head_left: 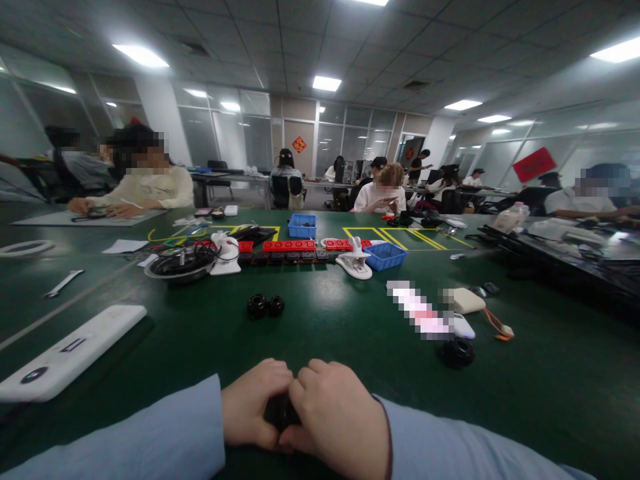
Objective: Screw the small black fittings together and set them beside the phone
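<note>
My left hand and my right hand meet at the near edge of the green table, both curled closed round a small black part that shows only between the fingers. Light blue sleeves cover both forearms. Two black ring-shaped parts lie side by side ahead of my hands. A third black ring sits to the right.
A white flat device lies at the left, a wrench beyond it. Mid-table stand a dark bowl with wires, red trays, two blue bins and a white clamp. Other people sit around the far side.
</note>
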Tool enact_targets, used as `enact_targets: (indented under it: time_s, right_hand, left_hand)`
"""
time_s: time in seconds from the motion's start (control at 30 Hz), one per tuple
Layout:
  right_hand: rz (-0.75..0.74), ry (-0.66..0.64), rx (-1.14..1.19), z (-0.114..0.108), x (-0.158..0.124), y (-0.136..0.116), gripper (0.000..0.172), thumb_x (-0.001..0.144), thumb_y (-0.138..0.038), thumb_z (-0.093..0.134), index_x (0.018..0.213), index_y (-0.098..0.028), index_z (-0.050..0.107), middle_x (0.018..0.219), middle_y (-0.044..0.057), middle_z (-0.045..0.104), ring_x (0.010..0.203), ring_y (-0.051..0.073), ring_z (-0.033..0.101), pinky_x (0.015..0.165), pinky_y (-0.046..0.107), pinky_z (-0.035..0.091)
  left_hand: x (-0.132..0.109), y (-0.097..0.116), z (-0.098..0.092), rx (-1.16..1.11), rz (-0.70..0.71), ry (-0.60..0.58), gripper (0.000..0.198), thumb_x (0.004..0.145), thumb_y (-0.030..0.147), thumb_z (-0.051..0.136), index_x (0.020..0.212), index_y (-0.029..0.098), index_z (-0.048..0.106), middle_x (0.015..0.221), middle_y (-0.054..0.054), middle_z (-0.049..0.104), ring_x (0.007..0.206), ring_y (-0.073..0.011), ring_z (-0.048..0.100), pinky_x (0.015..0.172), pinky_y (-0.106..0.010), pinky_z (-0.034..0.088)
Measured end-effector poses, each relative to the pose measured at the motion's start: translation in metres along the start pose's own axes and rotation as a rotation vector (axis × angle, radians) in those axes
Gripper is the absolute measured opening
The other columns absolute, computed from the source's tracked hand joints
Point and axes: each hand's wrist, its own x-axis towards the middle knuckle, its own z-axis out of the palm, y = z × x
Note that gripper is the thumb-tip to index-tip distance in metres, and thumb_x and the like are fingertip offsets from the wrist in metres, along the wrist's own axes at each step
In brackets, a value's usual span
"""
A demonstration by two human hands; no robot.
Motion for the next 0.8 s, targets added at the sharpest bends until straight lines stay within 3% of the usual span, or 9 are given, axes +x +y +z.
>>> enact_targets:
  time_s: [0.3, 0.5, 0.8]
  right_hand:
    - [-0.058, -0.012, -0.048, 0.001, 0.0, 0.003, 0.04, 0.076, -0.048, 0.062, 0.088, -0.01, 0.063, 0.082, 0.01, 0.064, 0.073, 0.023, 0.059, 0.057, 0.033, 0.048]
    - [-0.189, 0.094, -0.099, 0.009, -0.004, 0.013, 0.023, 0.082, -0.037, 0.058, 0.085, -0.013, 0.061, 0.081, 0.005, 0.064, 0.068, 0.019, 0.057, 0.049, 0.03, 0.041]
    - [-0.225, -0.002, -0.058, -0.004, -0.007, 0.015, 0.021, 0.086, -0.028, 0.053, 0.102, -0.016, 0.059, 0.094, 0.004, 0.066, 0.071, 0.017, 0.055, 0.051, 0.028, 0.036]
  left_hand:
    - [-0.001, -0.002, 0.001, -0.004, -0.031, 0.035, 0.037, 0.052, 0.038, 0.076, 0.078, 0.018, 0.058, 0.076, 0.001, 0.058, 0.072, -0.0171, 0.051, 0.066, -0.029, 0.037]
    - [0.001, 0.001, -0.002, -0.028, -0.025, 0.011, 0.037, 0.055, 0.044, 0.075, 0.08, 0.02, 0.061, 0.076, 0.002, 0.059, 0.072, -0.017, 0.051, 0.066, -0.029, 0.034]
    - [0.001, -0.001, -0.002, -0.028, -0.016, -0.002, 0.045, 0.059, 0.057, 0.07, 0.083, 0.02, 0.062, 0.079, 0.001, 0.059, 0.072, -0.0178, 0.05, 0.066, -0.03, 0.034]
